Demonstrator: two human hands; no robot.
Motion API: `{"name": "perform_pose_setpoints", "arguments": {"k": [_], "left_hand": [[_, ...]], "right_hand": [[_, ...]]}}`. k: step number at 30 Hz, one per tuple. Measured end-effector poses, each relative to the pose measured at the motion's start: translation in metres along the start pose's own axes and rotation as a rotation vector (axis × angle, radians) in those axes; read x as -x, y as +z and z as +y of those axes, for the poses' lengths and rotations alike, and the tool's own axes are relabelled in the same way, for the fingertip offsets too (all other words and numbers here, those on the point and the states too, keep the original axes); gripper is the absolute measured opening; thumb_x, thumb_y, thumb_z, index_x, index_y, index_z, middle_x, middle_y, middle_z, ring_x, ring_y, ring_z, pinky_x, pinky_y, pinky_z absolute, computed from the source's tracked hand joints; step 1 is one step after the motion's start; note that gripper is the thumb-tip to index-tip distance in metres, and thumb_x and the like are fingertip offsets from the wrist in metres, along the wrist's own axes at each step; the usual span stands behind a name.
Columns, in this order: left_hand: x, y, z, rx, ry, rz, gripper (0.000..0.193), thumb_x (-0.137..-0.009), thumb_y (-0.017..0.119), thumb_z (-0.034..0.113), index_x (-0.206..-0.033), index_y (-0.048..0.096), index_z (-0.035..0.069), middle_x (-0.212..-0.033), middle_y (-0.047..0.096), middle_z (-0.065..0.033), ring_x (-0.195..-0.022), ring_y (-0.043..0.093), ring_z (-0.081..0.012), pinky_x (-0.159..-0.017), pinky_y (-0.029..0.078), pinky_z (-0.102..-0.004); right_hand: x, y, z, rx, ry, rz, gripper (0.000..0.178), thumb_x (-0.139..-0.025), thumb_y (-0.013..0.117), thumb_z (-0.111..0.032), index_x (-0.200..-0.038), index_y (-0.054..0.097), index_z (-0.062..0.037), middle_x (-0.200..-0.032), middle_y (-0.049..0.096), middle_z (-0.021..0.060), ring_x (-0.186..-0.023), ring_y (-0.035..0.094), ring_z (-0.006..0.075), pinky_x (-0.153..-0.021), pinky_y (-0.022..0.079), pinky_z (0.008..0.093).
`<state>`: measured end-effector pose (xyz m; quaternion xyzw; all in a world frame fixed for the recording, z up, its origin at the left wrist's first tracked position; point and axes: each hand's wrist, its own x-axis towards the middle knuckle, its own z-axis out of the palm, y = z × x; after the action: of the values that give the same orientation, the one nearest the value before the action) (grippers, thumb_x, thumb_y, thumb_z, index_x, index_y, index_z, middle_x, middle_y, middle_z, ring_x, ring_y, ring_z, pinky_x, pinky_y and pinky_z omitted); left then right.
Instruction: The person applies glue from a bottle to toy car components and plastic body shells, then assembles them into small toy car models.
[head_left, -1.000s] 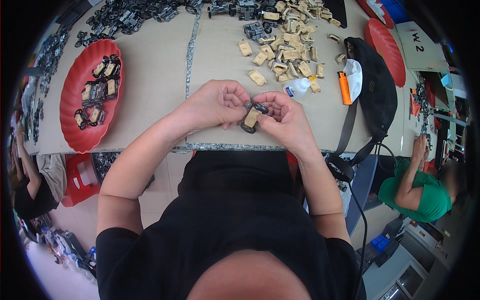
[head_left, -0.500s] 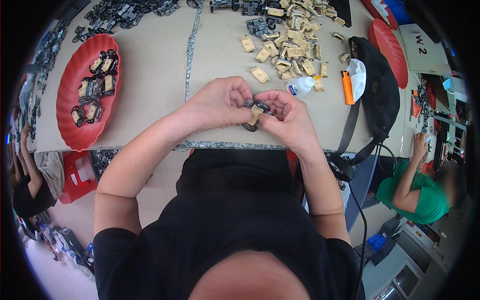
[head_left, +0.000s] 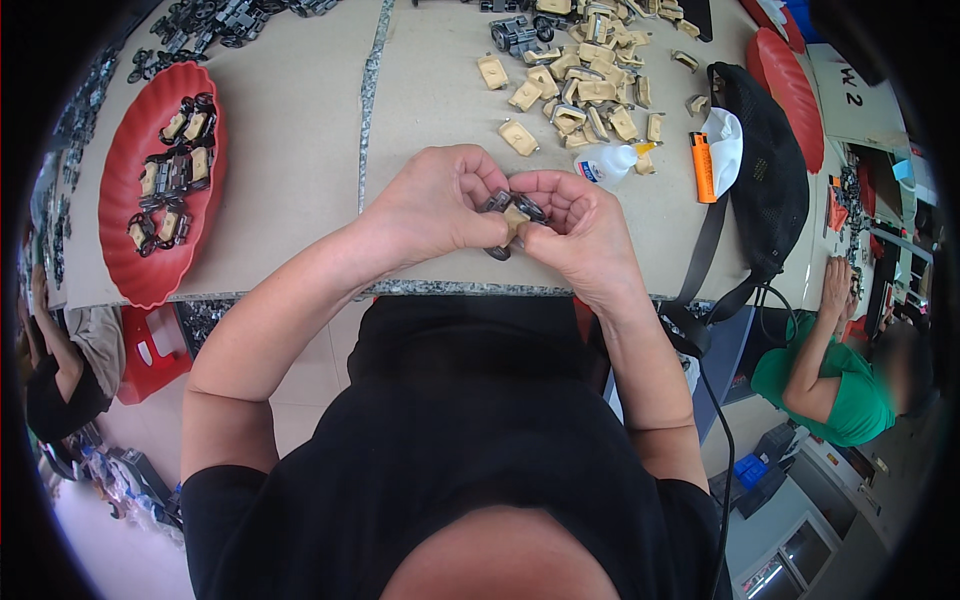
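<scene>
Between my two hands, just above the table's near edge, is a small toy car (head_left: 514, 216) with black wheels and a tan piece on its dark chassis. My left hand (head_left: 437, 203) closes on its left side, thumb against the tan piece. From the other side my right hand (head_left: 588, 228) pinches it, thumb and curled fingers pressed in. Fingers cover part of the car. Beyond my right hand a white glue bottle (head_left: 606, 163) with a yellow tip lies on its side. Past it spreads a heap of tan parts (head_left: 597, 90).
A red scalloped tray (head_left: 117, 225) with several tan-and-black toy cars stands at the left. Dark chassis (head_left: 215, 22) are piled far left. On the right lie an orange lighter (head_left: 702, 168), a white cup-like piece (head_left: 724, 150) and a black bag (head_left: 765, 175). A person in green (head_left: 835, 395) works at far right.
The toy car stays in both hands, which shift only slightly around it. The whole view has moved a little, so the tray and heap sit slightly differently in it.
</scene>
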<state>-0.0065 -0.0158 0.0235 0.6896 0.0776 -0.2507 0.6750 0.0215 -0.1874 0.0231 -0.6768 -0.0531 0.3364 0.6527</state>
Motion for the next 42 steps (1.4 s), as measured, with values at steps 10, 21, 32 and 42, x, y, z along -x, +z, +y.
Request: {"name": "perform_pose_setpoints", "arguments": {"k": [10,21,32,42], "left_hand": [[0.014,0.005,-0.011,-0.135,0.329,0.214,0.037,-0.071,0.071,0.011,-0.101,0.050,0.003,-0.093,0.055,-0.0065,-0.073,0.052,-0.0068,-0.060,0.044,-0.0203],[0.024,0.002,-0.025,-0.460,0.566,0.169,0.033,-0.070,0.069,0.008,-0.095,0.049,0.005,-0.081,0.054,-0.0079,-0.066,0.056,-0.0165,-0.060,0.046,-0.0272],[0.019,-0.004,-0.024,-0.090,0.276,-0.085,0.026,-0.074,0.066,0.000,-0.094,0.050,0.005,-0.083,0.053,0.0009,-0.076,0.052,-0.0049,-0.066,0.045,-0.0214],[0.021,-0.007,-0.024,-0.134,0.298,-0.093,0.024,-0.067,0.069,0.001,-0.086,0.054,0.004,-0.084,0.056,-0.0014,-0.076,0.055,-0.0079,-0.071,0.047,-0.0229]], "right_hand": [[0.000,-0.003,0.002,-0.111,-0.071,-0.027,0.035,-0.072,0.059,0.001,-0.106,0.051,0.0023,-0.080,0.058,0.0034,-0.069,0.054,0.0046,-0.060,0.045,0.0178],[0.006,0.000,-0.002,-0.067,0.145,-0.124,0.015,-0.085,0.055,-0.016,-0.089,0.052,-0.0023,-0.065,0.055,0.0030,-0.048,0.054,0.0083,-0.044,0.046,0.0203],[0.004,-0.011,0.011,-0.068,-0.204,-0.312,0.033,-0.071,0.070,-0.006,-0.097,0.049,-0.0033,-0.092,0.050,0.0008,-0.074,0.051,0.0050,-0.063,0.045,0.0199],[0.000,-0.012,0.015,0.062,-0.252,-0.342,0.027,-0.066,0.068,-0.003,-0.088,0.052,-0.0041,-0.081,0.051,-0.0019,-0.067,0.049,0.0027,-0.058,0.042,0.0180]]}}
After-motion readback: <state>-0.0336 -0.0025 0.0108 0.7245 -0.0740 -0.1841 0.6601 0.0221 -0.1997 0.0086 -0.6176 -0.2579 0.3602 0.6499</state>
